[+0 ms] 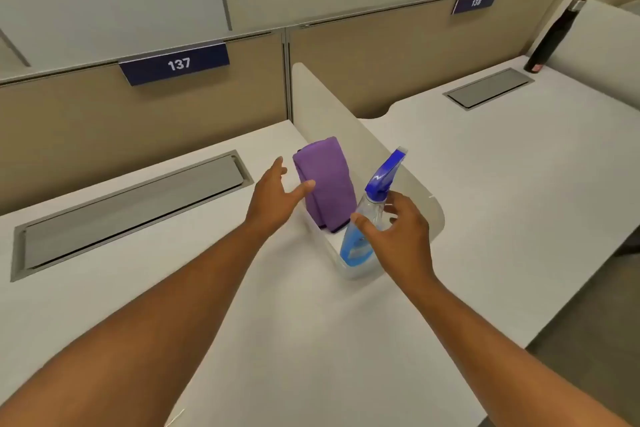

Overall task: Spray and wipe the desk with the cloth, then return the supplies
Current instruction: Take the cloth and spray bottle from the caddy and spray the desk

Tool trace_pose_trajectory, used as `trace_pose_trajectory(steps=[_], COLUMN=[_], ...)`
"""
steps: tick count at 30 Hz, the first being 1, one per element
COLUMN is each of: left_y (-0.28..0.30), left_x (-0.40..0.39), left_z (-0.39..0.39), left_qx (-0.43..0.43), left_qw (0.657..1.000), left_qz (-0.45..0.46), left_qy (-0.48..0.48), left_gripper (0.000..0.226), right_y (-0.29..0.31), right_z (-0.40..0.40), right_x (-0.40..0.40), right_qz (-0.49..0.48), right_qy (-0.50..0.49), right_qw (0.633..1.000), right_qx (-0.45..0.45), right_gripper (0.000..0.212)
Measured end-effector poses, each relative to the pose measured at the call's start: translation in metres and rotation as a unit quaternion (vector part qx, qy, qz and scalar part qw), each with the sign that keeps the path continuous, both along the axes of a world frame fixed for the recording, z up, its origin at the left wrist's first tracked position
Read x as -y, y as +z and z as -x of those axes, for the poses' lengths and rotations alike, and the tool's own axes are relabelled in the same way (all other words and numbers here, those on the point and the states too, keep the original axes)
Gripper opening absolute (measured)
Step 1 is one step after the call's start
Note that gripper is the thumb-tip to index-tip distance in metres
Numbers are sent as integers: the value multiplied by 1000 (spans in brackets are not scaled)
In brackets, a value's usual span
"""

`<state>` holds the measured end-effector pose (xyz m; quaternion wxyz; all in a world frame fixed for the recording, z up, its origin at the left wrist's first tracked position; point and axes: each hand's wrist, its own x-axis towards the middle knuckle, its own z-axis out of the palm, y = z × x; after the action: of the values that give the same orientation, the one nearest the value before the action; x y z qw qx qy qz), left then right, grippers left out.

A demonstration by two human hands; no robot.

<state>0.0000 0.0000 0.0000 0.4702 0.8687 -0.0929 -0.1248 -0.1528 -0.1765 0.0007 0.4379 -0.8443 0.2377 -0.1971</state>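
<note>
A wide white surface (294,340) fills the lower half of the view, backed at 12 o'clock by tan partition panels (138,121) that carry a dark blue plate numbered 137 (175,63) and, toward 1 o'clock, another numbered 138 (475,2). A white divider (332,114) runs from the panels toward the centre and splits this surface from a neighbouring one at 3 o'clock. A long grey cable hatch (131,211) is set into the surface at 9 o'clock, and a smaller one (490,88) lies at 2 o'clock, near a dark bottle (550,36) standing by the far edge. Two bare forearms reach in from 6 o'clock. Close against the divider sits a clear holder (349,272), whose shape is hard to make out. In it stands a folded purple cloth (325,180), upright, and just beside it at 4 o'clock a spray bottle (363,229) with blue liquid and a blue trigger head. The left hand (273,198) hovers with fingers spread and released, its thumb tip at the cloth's left edge. The right hand (398,229) is opened around the bottle's neck, fingers curved but not closed on it.
</note>
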Motion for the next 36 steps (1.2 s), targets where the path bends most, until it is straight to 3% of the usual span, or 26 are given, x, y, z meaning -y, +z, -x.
trace_pose_trajectory(steps=[4,10,13,21,28,32,36], left_y=[-9,-25,-22,4,63,78,77], left_x=[27,49,55,60,35,12,-9], left_z=[-36,-67,-67,-45,-19,3,29], left_qx=[-108,-174,-171,-129,-148,-158,-174], left_qw=[992,969,957,934,871,855,842], left_qz=[49,145,199,313,446,475,495], left_qy=[31,93,122,113,144,135,125], left_gripper=[95,67,59,45,38,42,52], right_y=[-1,-4,-4,18,88,107,92], right_z=[-2,-4,-5,1,39,76,99], right_x=[4,6,5,5,15,21,26], right_qz=[-15,-40,-51,-43,-31,-10,-1], right_qy=[12,19,19,3,-14,-9,-11], right_qw=[1000,999,998,998,987,989,996], right_qx=[4,15,14,55,155,147,91], right_gripper=[47,51,60,47,52,60,45])
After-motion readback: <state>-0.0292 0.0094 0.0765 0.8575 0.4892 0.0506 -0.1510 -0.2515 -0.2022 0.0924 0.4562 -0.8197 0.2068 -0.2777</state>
